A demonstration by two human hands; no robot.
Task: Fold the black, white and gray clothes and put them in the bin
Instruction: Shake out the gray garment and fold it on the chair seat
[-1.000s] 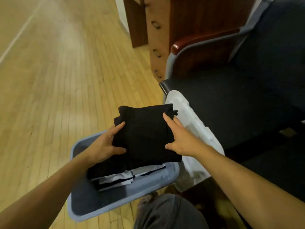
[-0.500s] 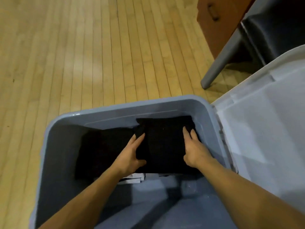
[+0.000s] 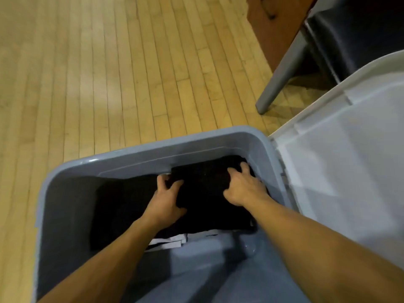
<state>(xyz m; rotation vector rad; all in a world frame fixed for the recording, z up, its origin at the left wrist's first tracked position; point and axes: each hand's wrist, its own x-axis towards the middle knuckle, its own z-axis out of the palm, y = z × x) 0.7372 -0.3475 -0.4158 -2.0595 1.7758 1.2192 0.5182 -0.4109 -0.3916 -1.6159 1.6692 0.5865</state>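
Note:
A folded black garment (image 3: 203, 193) lies in the far right part of the grey-blue bin (image 3: 153, 149). My left hand (image 3: 166, 197) grips its left edge, thumb on top and fingers curled over the side. Along its far right edge, next to the bin wall, my right hand (image 3: 242, 186) holds the cloth with bent fingers. Another black garment (image 3: 122, 206) lies to the left in the bin. A white and grey folded piece (image 3: 170, 242) shows under the pile's near edge.
The bin's white lid (image 3: 349, 160) hangs open on the right side. A chair with a grey leg (image 3: 277, 75) and dark seat stands at the upper right, beside a wooden cabinet (image 3: 269, 22). Wood floor (image 3: 109, 73) spreads to the left and beyond.
The folded black garment went from above the bin down into it. Both hands have since slid further along it and their fingers have curled at its edges.

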